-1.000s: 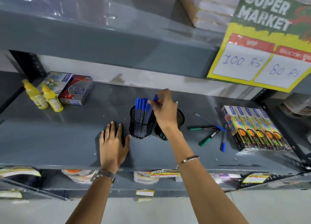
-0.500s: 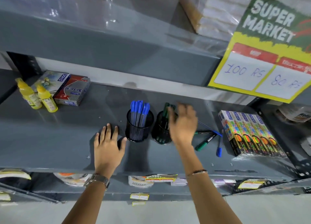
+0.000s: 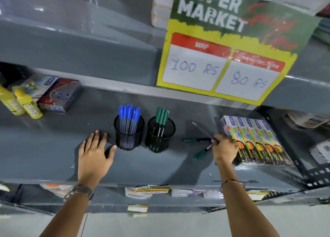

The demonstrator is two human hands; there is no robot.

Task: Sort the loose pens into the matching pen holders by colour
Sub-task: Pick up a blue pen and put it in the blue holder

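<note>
Two black mesh pen holders stand on the grey shelf [image 3: 53,147]. The left holder [image 3: 129,135] has several blue pens in it, the right holder [image 3: 159,138] has green pens. My left hand [image 3: 94,153] lies flat on the shelf, its thumb close to the left holder. To the right, my right hand [image 3: 224,149] has its fingers closed on a loose blue pen [image 3: 203,130], whose far end points up and left. Two loose green pens lie on the shelf, one [image 3: 194,140] pointing left and one [image 3: 202,152] slanted, both just left of my right hand.
A row of colourful pencil boxes [image 3: 255,140] lies right of my right hand. Two yellow bottles [image 3: 21,103] and two flat boxes [image 3: 59,96] sit at the shelf's left. A yellow and green price sign [image 3: 223,58] hangs from the shelf above.
My right hand let go of a blue pen at the left holder, moved right past the green holder, and closed on a loose blue pen. The left hand stayed flat.
</note>
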